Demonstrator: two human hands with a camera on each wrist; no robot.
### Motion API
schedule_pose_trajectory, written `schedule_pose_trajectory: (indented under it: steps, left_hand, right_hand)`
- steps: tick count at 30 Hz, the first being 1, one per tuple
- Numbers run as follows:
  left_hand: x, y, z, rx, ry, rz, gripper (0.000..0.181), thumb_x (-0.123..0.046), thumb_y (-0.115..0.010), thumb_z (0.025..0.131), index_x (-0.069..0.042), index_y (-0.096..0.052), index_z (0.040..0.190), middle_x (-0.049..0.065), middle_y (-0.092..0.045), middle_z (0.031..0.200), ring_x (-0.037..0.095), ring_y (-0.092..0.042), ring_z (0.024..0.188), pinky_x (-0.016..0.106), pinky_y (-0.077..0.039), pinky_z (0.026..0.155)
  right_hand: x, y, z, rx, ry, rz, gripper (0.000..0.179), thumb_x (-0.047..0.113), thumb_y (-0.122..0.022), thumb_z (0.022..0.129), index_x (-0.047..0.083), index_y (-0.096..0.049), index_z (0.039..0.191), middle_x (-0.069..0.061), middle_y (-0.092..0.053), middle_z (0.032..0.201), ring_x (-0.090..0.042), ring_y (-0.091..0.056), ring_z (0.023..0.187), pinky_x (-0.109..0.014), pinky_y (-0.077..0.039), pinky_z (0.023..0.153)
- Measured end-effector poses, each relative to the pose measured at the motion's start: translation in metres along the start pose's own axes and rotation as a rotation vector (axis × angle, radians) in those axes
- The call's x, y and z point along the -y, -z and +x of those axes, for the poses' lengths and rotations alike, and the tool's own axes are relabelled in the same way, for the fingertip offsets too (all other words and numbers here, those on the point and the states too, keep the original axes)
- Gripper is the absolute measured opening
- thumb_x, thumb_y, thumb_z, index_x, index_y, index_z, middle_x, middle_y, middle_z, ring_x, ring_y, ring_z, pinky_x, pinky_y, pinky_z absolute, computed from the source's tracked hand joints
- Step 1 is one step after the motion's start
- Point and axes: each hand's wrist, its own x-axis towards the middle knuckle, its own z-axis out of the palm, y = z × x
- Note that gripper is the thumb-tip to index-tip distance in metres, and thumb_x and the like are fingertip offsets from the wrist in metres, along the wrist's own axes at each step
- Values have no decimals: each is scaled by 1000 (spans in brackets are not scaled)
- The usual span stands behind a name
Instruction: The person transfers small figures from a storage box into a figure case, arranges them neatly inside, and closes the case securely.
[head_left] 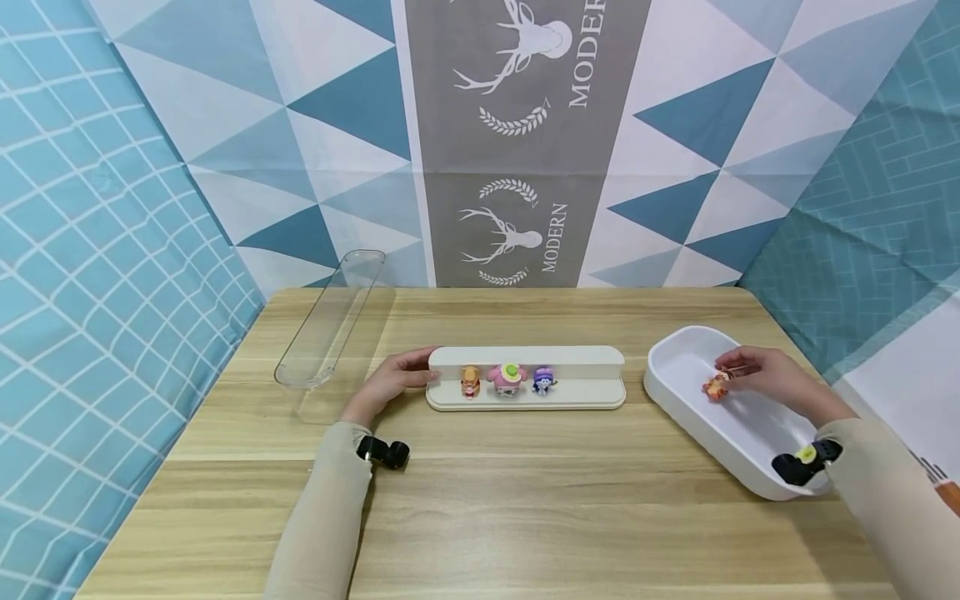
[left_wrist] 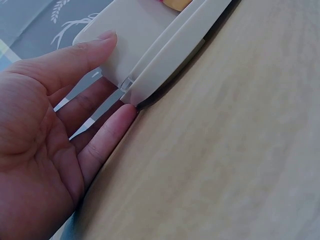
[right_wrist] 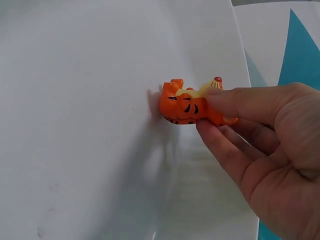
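My right hand [head_left: 780, 379] pinches a small orange tiger figurine [right_wrist: 182, 105] between thumb and fingers, inside the white tub [head_left: 693, 425]. In the right wrist view the figurine lies sideways, with black stripes and a red nose. At the middle of the table stands a cream display stand [head_left: 555, 356] with a raised back step. My left hand [head_left: 392, 379] holds its left end, the thumb on its face and the other fingers around the end. Three figurines stand in a row on it: an orange one [head_left: 470, 382], a pink one [head_left: 507, 379] and a purple one [head_left: 543, 381].
A clear plastic cover [head_left: 330, 321] sits at the left back of the wooden table [head_left: 525, 500]. Patterned cloth [head_left: 510, 225] hangs along the table's far edge. At the far right, a fork-like utensil [head_left: 933, 471] shows beside my right sleeve.
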Motion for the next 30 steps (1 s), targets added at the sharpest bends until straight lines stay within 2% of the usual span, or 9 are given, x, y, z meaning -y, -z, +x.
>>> schedule_pose_trajectory:
  steps: [3, 6, 16, 24, 27, 30]
  left_hand:
    - [0, 0, 1, -3, 0, 1, 57, -9, -73, 90, -4, -53, 144, 17, -54, 142, 28, -48, 129, 38, -37, 107]
    - [0, 1, 1, -2, 1, 1, 58, -10, -73, 90, -4, -52, 144, 17, -54, 143, 29, -47, 131, 43, -34, 110]
    - [1, 0, 0, -6, 6, 0, 58, -10, -73, 90, -3, -52, 144, 17, -53, 143, 30, -45, 132, 44, -31, 111]
    - [0, 0, -1, -8, 7, 13, 58, -11, -73, 91, -5, -52, 145, 17, -53, 144, 30, -45, 132, 45, -32, 111]
    - [0, 0, -1, -8, 6, 17, 58, -12, -73, 91, -5, -52, 145, 17, -53, 144, 30, -45, 132, 44, -32, 110]
    - [1, 0, 0, -6, 7, 15, 58, -12, -73, 91, -5, -52, 145, 16, -53, 143, 28, -47, 130, 41, -35, 109]
  right_hand:
    - [-3, -1, 1, 4, -13, 73, 49, 8, -73, 89, -16, -54, 128, -25, -66, 116, -4, -62, 91, -19, -51, 74]
    - [-6, -2, 1, 7, -19, 146, 50, 7, -71, 91, -18, -51, 130, -26, -65, 117, 4, -60, 87, -19, -52, 75]
    - [-9, -3, -1, 11, -44, 229, 54, 4, -69, 92, -19, -46, 134, -26, -63, 122, 6, -60, 89, -21, -54, 77]
    - [-9, 1, -4, -5, -58, 184, 52, 7, -67, 94, -14, -48, 138, -29, -57, 132, 10, -57, 91, -16, -51, 78]
    - [-7, 3, -5, -31, -53, 195, 52, 8, -68, 94, -13, -49, 138, -21, -63, 128, 11, -57, 91, -15, -50, 77]
    - [-4, 6, -6, -56, -39, 233, 53, 8, -70, 93, -14, -49, 136, 0, -70, 115, 11, -59, 91, -16, -51, 77]
